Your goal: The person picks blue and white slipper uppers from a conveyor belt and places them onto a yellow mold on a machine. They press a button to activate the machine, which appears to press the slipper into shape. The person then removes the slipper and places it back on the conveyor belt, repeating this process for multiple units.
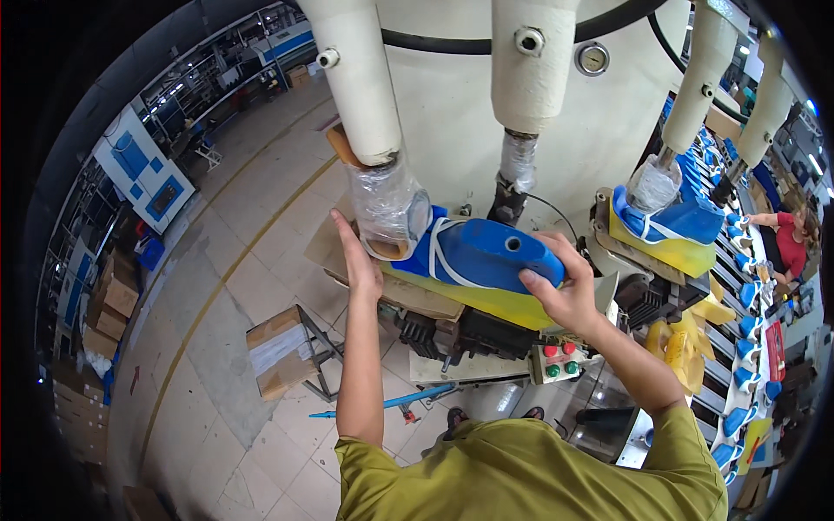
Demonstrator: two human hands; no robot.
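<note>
A blue shoe last (pixel 486 247) with a white strap around it lies on a yellow pad (pixel 504 304) at the press in front of me. My right hand (pixel 569 286) grips its right end, thumb on top and fingers behind. At the other end, a press head (pixel 382 208) wrapped in clear plastic comes down against the last. My left hand (pixel 358 260) is held upright beside that wrapped head, fingers stretched out and holding nothing; whether the palm touches it I cannot tell.
A second blue last (pixel 673 217) sits under another press head at right. Red and green buttons (pixel 560 359) are below my right hand. A conveyor (pixel 712 373) with several blue-and-white pieces runs along the right, where a person in red works. An open cardboard box (pixel 282 352) stands lower left.
</note>
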